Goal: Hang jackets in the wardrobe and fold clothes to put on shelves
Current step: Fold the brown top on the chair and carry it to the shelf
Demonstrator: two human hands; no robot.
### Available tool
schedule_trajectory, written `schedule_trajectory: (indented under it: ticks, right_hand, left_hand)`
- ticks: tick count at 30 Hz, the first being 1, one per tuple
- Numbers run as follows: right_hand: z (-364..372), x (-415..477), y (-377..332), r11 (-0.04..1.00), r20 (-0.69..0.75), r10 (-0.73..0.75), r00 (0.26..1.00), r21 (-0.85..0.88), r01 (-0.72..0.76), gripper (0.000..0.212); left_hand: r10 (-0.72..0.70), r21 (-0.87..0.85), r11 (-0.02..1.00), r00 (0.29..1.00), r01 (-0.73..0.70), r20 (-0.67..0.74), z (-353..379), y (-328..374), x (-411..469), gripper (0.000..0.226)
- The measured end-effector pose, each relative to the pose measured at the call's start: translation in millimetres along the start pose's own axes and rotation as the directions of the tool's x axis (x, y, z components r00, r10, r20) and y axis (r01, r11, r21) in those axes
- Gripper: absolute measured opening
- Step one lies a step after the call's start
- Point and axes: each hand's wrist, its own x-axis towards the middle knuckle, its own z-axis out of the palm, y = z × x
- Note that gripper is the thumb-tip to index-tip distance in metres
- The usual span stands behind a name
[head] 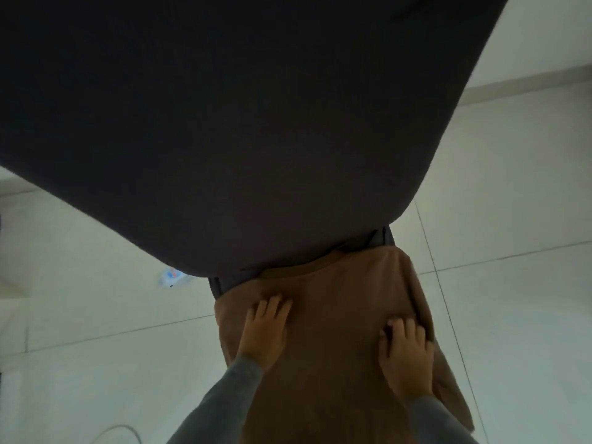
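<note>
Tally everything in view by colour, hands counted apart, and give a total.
Brown: 1, the garment
Dark: 1, the large dark object
Grey: 2, left sleeve, right sleeve
White and blue: 1, small item on the floor
Hands: 2, left hand, right hand
Total: 7

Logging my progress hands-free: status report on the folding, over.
Left hand and right hand open, pressed flat on brown garment. Large dark object overlaps its far edge in view.

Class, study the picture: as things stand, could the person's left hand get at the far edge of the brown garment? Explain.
Probably yes. The left hand lies flat on the brown garment, with only bare cloth between its fingertips and the far edge; the dark surface overhangs just beyond.
</note>
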Motion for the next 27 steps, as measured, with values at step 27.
schedule_trajectory:
  ticks: [27]
  right_hand:
    - [121, -202, -154, 0.493, 0.132, 0.706, 0.696, 0.614, -0.617, 0.056]
  left_hand:
    - [0.439, 0.136, 0.886, 0.896, -0.444, 0.071, 23, -69, -12, 0.062]
